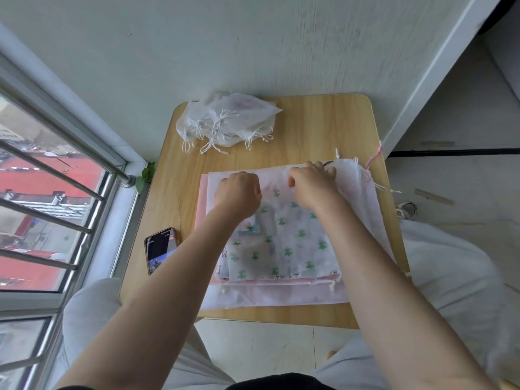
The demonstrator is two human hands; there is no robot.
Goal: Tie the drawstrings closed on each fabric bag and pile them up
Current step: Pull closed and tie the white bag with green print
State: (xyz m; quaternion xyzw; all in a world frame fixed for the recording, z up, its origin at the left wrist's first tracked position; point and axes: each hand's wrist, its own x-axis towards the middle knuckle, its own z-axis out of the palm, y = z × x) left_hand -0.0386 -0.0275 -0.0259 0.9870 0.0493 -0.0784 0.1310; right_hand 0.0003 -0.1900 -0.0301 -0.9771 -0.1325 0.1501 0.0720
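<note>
At the lower centre of the frame, a stack of flat fabric bags (281, 294) lies on the wooden surface (323, 128); the top translucent bag (284, 243) shows green-patterned cloth inside. A phone (160, 249) lies just left of the stack. Mid-frame, the left hand (239, 192) rests curled on the top bag's far edge, and the right hand (312, 184) grips its gathered mouth. At upper centre sits a pile of tied white bags (228, 122), their contents unclear.
</note>
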